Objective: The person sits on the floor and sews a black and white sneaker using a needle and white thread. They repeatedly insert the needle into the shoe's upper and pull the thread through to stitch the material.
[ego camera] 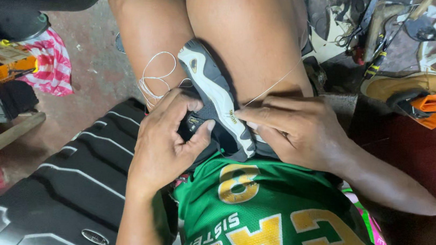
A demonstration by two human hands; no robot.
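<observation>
Sneaker (215, 98) is lying wedged between my knees, long axis running away from me — my left hand (165, 136) is clamping its heel, my right hand (295, 128) pinching white thread (270, 87) at the sole's edge.

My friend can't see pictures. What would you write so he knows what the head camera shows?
Two bare hands hold a grey-and-white sports shoe clamped between the person's knees: the left hand grips its upper, and the right hand pinches at the sole's edge, where a thin white thread runs taut. More shoes and tools lie on the floor.
</observation>
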